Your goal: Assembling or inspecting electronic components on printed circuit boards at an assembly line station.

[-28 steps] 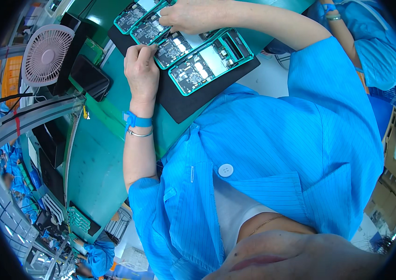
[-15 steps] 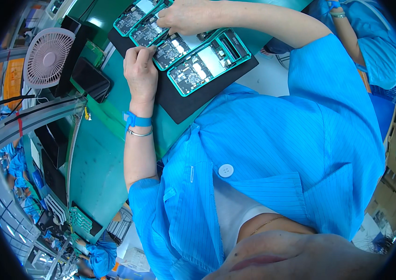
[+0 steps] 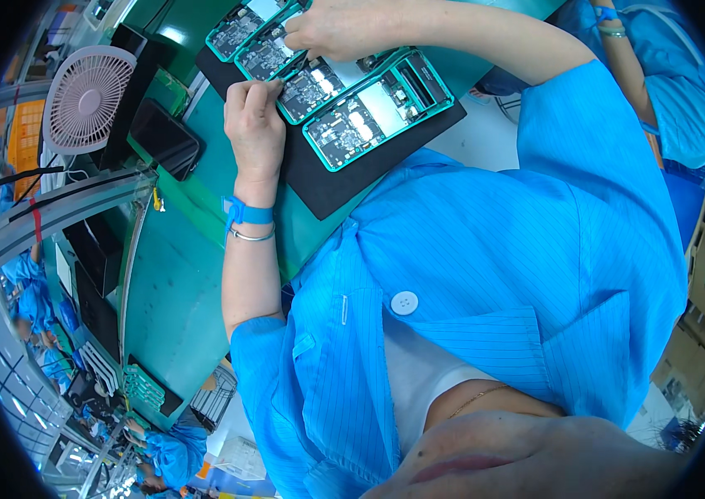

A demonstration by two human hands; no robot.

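Note:
Several green-framed units with exposed circuit boards lie in a slanted row on a black mat (image 3: 332,190) at the top of the view. The nearest green-framed unit (image 3: 382,112) is fully in sight, with a silver plate at its middle. My left hand (image 3: 254,125), wearing a blue wrist strap (image 3: 251,213), has its fingers bent together at the left edge of the second unit (image 3: 309,90). Over the upper units is my right hand (image 3: 336,32), its fingers curled down and closed near the boards. What either hand's fingertips hold is too small or hidden to tell.
On the green table (image 3: 178,274) to the left stand a pink fan (image 3: 89,100) and a dark phone-like device (image 3: 165,137). A metal rail (image 3: 70,204) runs beside them. Green boards (image 3: 143,387) lie at lower left. Another person's arm (image 3: 623,71) shows at upper right.
The whole view has shifted very slightly. Both hands stay at nearly the same places over the units, with no clear change in their grip.

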